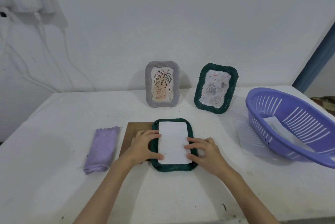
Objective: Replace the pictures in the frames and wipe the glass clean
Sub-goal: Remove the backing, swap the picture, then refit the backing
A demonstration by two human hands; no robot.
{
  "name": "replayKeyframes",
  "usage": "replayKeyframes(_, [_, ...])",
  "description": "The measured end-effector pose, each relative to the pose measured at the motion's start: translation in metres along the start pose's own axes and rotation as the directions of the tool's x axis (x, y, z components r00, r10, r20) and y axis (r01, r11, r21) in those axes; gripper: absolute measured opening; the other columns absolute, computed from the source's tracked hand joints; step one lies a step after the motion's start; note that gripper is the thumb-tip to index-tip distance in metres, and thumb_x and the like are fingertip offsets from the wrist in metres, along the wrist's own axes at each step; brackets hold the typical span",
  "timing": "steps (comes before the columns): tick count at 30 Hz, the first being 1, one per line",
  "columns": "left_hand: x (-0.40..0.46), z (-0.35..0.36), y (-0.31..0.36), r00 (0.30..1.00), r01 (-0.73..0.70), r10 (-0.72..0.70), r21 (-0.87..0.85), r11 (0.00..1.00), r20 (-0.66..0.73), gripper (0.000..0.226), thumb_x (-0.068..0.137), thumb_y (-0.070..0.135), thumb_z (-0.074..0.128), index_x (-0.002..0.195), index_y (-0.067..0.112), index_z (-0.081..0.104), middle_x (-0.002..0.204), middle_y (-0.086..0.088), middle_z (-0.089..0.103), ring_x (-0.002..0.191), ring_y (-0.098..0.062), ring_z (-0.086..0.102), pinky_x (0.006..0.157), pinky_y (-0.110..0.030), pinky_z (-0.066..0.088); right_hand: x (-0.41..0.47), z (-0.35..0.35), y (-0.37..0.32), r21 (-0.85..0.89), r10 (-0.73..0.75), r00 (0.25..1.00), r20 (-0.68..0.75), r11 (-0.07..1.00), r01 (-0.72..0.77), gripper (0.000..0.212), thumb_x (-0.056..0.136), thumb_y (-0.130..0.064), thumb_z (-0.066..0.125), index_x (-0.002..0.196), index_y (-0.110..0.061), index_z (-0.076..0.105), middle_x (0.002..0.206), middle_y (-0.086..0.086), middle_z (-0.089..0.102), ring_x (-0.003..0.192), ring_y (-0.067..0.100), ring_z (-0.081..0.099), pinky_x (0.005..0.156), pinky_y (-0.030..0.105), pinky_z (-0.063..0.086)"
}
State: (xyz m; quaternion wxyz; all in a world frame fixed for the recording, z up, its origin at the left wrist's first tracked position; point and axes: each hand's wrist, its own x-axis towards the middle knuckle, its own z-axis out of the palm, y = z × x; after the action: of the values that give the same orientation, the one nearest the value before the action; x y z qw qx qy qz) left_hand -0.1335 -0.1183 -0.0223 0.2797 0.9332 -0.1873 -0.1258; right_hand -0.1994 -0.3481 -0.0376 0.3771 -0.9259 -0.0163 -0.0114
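Both hands press flat, fingers spread, on the frame lying face down at the table's near centre; neither is curled around anything. The left hand [145,144] lies across the frame's left rail with its fingertips on the edge of the white sheet. The right hand [204,153] covers the right rail, fingers reaching onto the same sheet. Between them the dark green frame [173,167] shows a rope-like twisted border with rounded corners, and the white paper [173,142] sits inside its opening, blank side up.

Just left of it, partly under the left hand, lies a brown backing board [135,129], touching the frame's left edge. Further left, apart from the board, is a folded lilac cloth [102,148].

Behind, 2 frames stand upright against the wall: a grey frame [162,84] holding a line drawing of a leaf over orange marks, and to its right a second green frame [215,88], tilted, with a pale swirled picture. Small writing at the grey frame's lower corner is too small to read.

At the right, a purple slotted basket [290,124] rests on the white table [54,178], paper inside.
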Motion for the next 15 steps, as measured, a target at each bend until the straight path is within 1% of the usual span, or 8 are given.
replayKeyframes(5, [-0.0002, -0.0009, 0.0006, 1.000, -0.009, 0.008, 0.025, 1.000, 0.017, 0.071, 0.069, 0.041, 0.076, 0.132, 0.027, 0.046, 0.144, 0.013, 0.035, 0.136, -0.018, 0.016, 0.115, -0.043, 0.016, -0.0009, -0.0020, 0.0012, -0.005, 0.003, 1.000, 0.029, 1.000, -0.003, 0.026, 0.080, -0.028, 0.068, 0.106, -0.035, 0.066, 0.124, -0.029, 0.046, 0.101, 0.009, 0.035, 0.100, 0.035, 0.034])
replayKeyframes(9, [-0.0008, -0.0019, -0.0007, 1.000, -0.011, 0.011, 0.036, 0.999, -0.006, 0.069, 0.068, 0.045, 0.076, 0.129, 0.028, 0.049, 0.140, 0.011, 0.037, 0.134, -0.017, 0.018, 0.114, -0.039, 0.018, -0.0021, -0.0010, 0.0002, 0.008, 0.004, 0.999, 0.041, 1.000, -0.004, 0.026, 0.080, -0.029, 0.068, 0.105, -0.036, 0.065, 0.129, -0.024, 0.049, 0.101, 0.008, 0.035, 0.101, 0.036, 0.034])
replayKeyframes(12, [-0.0015, -0.0011, 0.0001, 0.999, -0.010, 0.008, 0.039, 0.999, 0.043, 0.079, 0.067, 0.048, 0.075, 0.135, 0.031, 0.039, 0.149, 0.013, 0.026, 0.138, -0.017, 0.012, 0.115, -0.042, 0.015, -0.0036, -0.0009, -0.0015, 0.018, -0.003, 1.000, 0.011, 1.000, 0.002, 0.024, 0.080, -0.032, 0.067, 0.103, -0.036, 0.066, 0.125, -0.028, 0.047, 0.102, 0.007, 0.035, 0.101, 0.036, 0.033])
replayKeyframes(15, [-0.0021, 0.0006, 0.0013, 0.994, -0.014, 0.002, 0.106, 0.994, 0.109, 0.086, 0.069, 0.050, 0.073, 0.141, 0.031, 0.029, 0.154, 0.016, 0.011, 0.141, -0.017, 0.004, 0.116, -0.043, 0.007, -0.0047, 0.0001, -0.0021, -0.024, -0.003, 0.999, -0.044, 1.000, 0.002, 0.030, 0.082, -0.037, 0.064, 0.113, -0.036, 0.062, 0.133, -0.023, 0.043, 0.106, 0.009, 0.032, 0.102, 0.035, 0.031])
